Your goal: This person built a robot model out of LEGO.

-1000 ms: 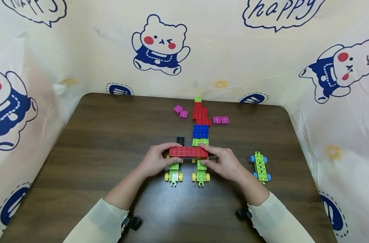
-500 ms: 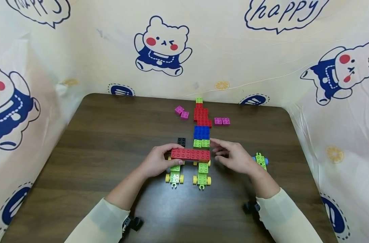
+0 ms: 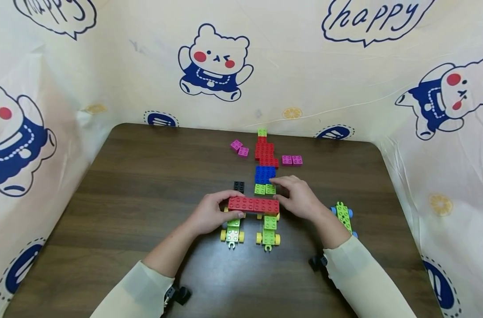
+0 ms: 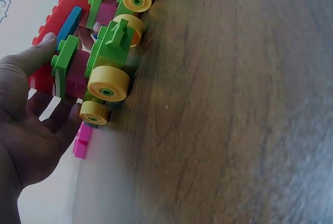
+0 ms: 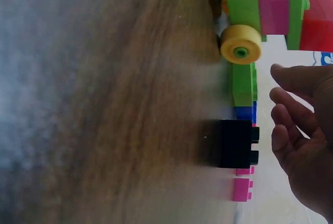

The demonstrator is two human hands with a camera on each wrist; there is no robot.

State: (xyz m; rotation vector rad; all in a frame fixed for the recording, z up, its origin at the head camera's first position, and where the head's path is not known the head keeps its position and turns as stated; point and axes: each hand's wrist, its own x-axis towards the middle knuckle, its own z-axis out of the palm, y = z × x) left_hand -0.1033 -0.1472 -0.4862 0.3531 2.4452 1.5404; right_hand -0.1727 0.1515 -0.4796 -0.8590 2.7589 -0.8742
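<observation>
My left hand (image 3: 219,213) grips the left end of a red toy brick (image 3: 254,205), its thumb on the near side and its fingers behind. Two red bricks lie end to end across a pair of lime wheeled bases with yellow wheels (image 4: 109,83), raised on purple (image 4: 77,73) and green bricks. A blue piece (image 4: 69,22) shows under the red ones. My right hand (image 3: 302,198) holds nothing, its fingers loosely bent. In the head view its fingertips overlap the edge of a blue brick (image 3: 264,174), just behind the red bricks' right end.
Lime bricks (image 3: 265,189) adjoin the blue one, with red bricks (image 3: 265,152) and a small lime brick (image 3: 262,132) beyond. Magenta bricks (image 3: 291,160) lie on both sides. A black brick (image 3: 239,187) stands behind the left base. A lime base with blue wheels (image 3: 343,215) sits right.
My right hand has let go of the red bricks' right end, swung out right, then come back in beside the blue brick. My left hand keeps its hold.
</observation>
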